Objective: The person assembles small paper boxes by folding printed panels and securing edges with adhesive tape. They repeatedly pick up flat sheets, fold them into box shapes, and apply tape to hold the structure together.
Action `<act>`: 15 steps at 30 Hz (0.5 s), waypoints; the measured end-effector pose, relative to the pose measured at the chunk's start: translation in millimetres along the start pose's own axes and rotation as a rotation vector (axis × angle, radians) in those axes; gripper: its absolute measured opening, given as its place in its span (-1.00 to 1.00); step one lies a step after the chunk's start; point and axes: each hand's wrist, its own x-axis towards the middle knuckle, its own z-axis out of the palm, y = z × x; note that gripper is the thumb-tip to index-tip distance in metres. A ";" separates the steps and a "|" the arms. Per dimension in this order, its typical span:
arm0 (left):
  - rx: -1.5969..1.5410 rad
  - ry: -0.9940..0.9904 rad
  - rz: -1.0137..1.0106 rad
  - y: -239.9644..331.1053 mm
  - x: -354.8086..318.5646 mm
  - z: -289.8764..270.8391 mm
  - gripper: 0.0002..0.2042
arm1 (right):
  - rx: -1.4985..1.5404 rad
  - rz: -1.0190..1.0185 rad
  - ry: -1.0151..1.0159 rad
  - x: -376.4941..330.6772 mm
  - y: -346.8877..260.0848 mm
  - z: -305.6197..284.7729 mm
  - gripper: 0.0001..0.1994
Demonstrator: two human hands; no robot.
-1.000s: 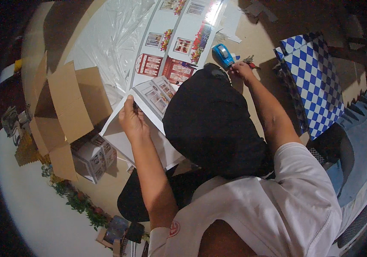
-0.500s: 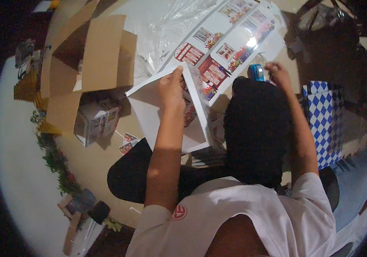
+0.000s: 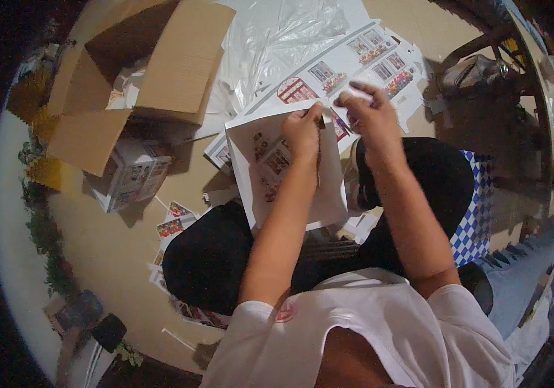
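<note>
An open-ended box of white card point(image 3: 332, 205), with printed windows and flowers on one face, stands tilted between my knees. My left hand point(image 3: 303, 134) is closed on its upper edge, thumb and fingers pinching the card. Close beside that edge, on the right, my right hand point(image 3: 374, 119) is raised with its fingertips together. Motion smears those fingers, and what they pinch is too small to make out. Under and beyond the hands lies a large printed sheet point(image 3: 321, 72) with doors, windows and flowers.
An open cardboard box point(image 3: 183, 61) stands at the far left, with a printed white carton point(image 3: 138, 174) beside it. Clear plastic film point(image 3: 270, 32) covers the back. Small printed cutouts point(image 3: 172, 226) lie by my left knee. A blue-and-white checked sheet point(image 3: 474, 216) is at right.
My right hand has come from the blue tape dispenser on the right to the white box's upper edge. The box, still in my left hand, now stands more upright.
</note>
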 end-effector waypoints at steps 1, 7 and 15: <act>-0.076 0.022 0.035 2.3 -4.4 8.4 -0.79 | -0.026 0.000 0.028 3.3 14.3 2.4 -0.54; -0.130 0.005 -0.012 10.8 -12.2 6.0 -0.85 | -0.161 0.027 0.102 15.7 51.2 8.6 -0.54; -0.209 -0.022 -0.003 10.1 -9.0 7.8 -0.84 | -0.230 0.050 0.198 15.4 47.5 20.3 -0.58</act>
